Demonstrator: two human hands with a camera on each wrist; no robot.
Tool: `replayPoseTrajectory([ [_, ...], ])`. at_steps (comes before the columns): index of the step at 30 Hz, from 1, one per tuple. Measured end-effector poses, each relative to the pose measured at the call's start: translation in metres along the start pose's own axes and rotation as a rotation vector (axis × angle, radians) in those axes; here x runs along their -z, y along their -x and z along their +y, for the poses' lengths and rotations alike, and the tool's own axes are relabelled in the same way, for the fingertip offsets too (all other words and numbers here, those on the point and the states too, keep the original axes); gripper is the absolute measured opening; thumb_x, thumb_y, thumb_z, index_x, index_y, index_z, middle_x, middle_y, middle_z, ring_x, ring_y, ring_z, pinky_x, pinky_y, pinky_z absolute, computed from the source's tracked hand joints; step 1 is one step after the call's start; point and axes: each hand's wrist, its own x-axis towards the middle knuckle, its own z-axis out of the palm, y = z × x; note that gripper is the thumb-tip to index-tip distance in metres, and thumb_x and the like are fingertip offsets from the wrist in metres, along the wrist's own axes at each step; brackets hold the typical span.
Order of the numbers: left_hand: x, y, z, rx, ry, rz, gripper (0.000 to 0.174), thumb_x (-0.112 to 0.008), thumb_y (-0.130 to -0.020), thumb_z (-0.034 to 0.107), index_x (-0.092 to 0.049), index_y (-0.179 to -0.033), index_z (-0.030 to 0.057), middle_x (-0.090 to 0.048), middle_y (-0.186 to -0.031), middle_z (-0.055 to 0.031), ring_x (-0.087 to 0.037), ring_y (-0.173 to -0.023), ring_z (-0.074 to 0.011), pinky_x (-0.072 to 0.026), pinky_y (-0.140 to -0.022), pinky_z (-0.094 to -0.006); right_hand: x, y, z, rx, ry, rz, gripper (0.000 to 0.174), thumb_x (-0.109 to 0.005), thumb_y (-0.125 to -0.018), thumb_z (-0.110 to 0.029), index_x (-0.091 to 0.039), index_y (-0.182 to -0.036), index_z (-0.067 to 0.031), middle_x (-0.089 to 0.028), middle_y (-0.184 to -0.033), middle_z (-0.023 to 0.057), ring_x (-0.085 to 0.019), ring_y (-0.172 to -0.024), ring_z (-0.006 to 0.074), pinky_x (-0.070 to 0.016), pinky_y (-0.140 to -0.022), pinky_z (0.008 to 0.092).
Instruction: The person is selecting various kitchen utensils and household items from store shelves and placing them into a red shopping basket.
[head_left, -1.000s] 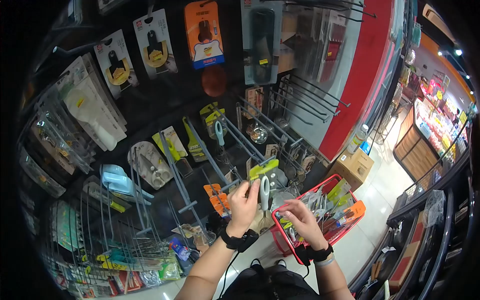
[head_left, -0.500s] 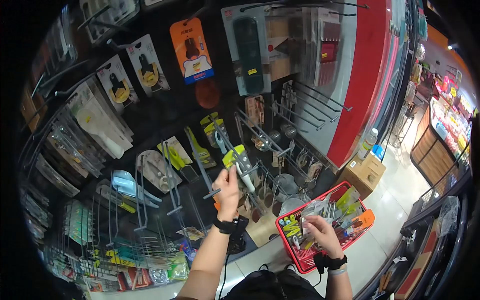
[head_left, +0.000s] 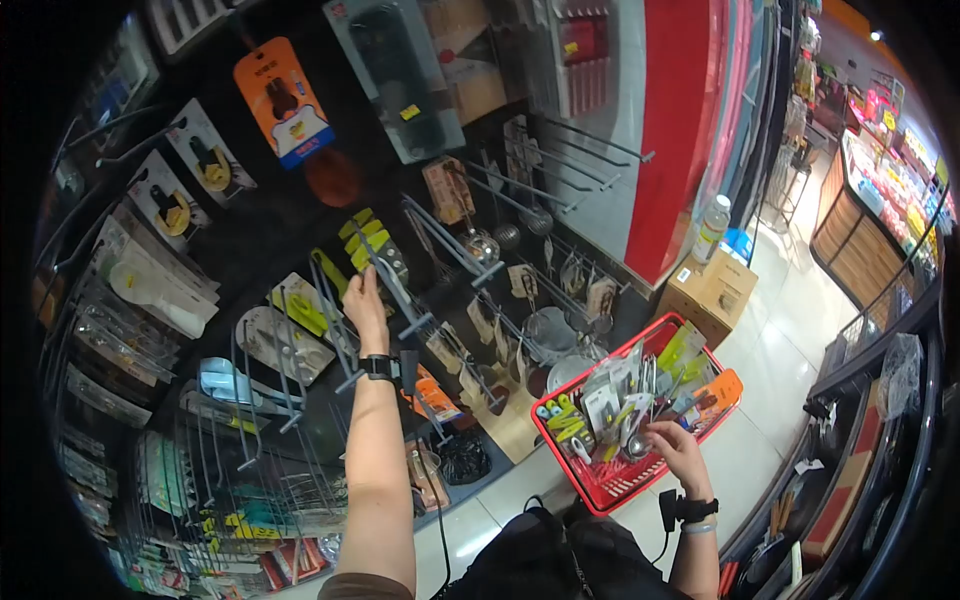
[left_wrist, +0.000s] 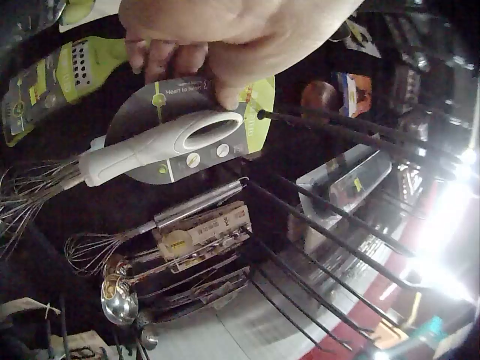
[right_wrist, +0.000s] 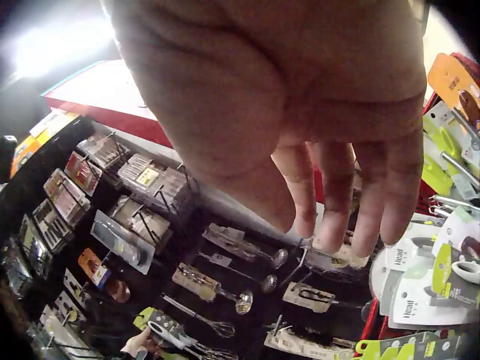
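Observation:
My left hand [head_left: 367, 305] is raised at the hanging rack. In the left wrist view that hand [left_wrist: 232, 34] pinches the grey-and-green card [left_wrist: 259, 124] of a whisk with a white handle [left_wrist: 161, 148], thumb on the card's front. A dark hook [left_wrist: 300, 124] meets the card's green end; whether it passes through the hole I cannot tell. The whisk's wire loops [left_wrist: 30, 195] point left. Over the red basket [head_left: 600, 508] hangs my right hand [head_left: 680, 455], its fingers loosely bent. The right wrist view shows this hand [right_wrist: 300, 97] with nothing gripped.
Packed utensils fill the basket. Long metal hooks [head_left: 450, 240] jut from the rack, with ladles [head_left: 480, 247] and a green peeler [head_left: 305, 308] hanging on it. A cardboard box [head_left: 708, 295] stands behind the basket, and black shelving [head_left: 850, 470] lines the right side.
My left hand has carried the whisk away from my body to the rack's hooks. The right hand has drawn away from the whisk, over the basket. The head view has shifted.

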Motion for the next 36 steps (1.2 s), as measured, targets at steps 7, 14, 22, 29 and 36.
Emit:
replayPoseTrajectory([
  [7,0.011,0.062,0.008,-0.03,0.121,0.14,0.027,-0.055,-0.089,0.009,-0.053,-0.112,-0.0035,-0.059,-0.105,-0.0124,-0.056,-0.091,-0.0172,-0.0432,-0.081,-0.0285,0.018,-0.032,0.082,0.067,0.234,0.016,0.024,-0.061,-0.086,-0.016,-0.06,-0.104,-0.0003,-0.066,-0.089,0.009,-0.061,-0.08,0.0143,-0.0491,-0.072,0.0282],
  [14,0.037,0.183,0.029,0.053,0.104,-0.403,0.015,-0.053,-0.089,0.008,-0.061,-0.098,-0.0001,-0.063,-0.083,-0.0074,-0.061,-0.075,-0.0149,-0.048,-0.069,-0.0275,-0.021,-0.073,0.099,-0.084,0.358,-0.143,0.027,-0.062,-0.085,-0.021,-0.062,-0.104,-0.0028,-0.066,-0.091,0.0103,-0.061,-0.082,0.0175,-0.0496,-0.072,0.0308],
  [22,0.083,0.252,0.038,-0.141,-0.131,-0.955,0.017,-0.061,-0.083,0.012,-0.064,-0.093,-0.001,-0.065,-0.087,-0.0167,-0.063,-0.079,-0.0324,-0.049,-0.07,-0.0357,-0.099,-0.118,0.148,0.209,0.695,-0.23,0.03,-0.069,-0.073,-0.014,-0.061,-0.1,-0.0013,-0.064,-0.092,0.0179,-0.063,-0.085,0.0326,-0.0499,-0.077,0.0378],
  [29,0.114,0.291,0.026,-0.021,-0.187,-0.926,0.018,-0.063,-0.081,0.012,-0.065,-0.095,0.001,-0.065,-0.082,-0.0135,-0.064,-0.074,-0.0269,-0.0498,-0.067,-0.0344,-0.119,-0.117,0.176,-0.032,0.635,-0.107,0.041,-0.071,-0.069,-0.011,-0.053,-0.105,-0.0027,-0.063,-0.092,0.0221,-0.062,-0.087,0.0374,-0.0496,-0.076,0.0404],
  [36,0.11,0.317,0.03,0.019,-0.171,-1.029,0.021,-0.062,-0.083,0.016,-0.064,-0.098,0.0015,-0.065,-0.089,-0.0154,-0.064,-0.077,-0.0291,-0.0503,-0.068,-0.0352,-0.099,-0.114,0.166,0.204,0.742,-0.228,0.017,-0.071,-0.069,-0.013,-0.059,-0.075,-0.0024,-0.063,-0.072,0.016,-0.063,-0.071,0.0328,-0.0492,-0.064,0.04],
])
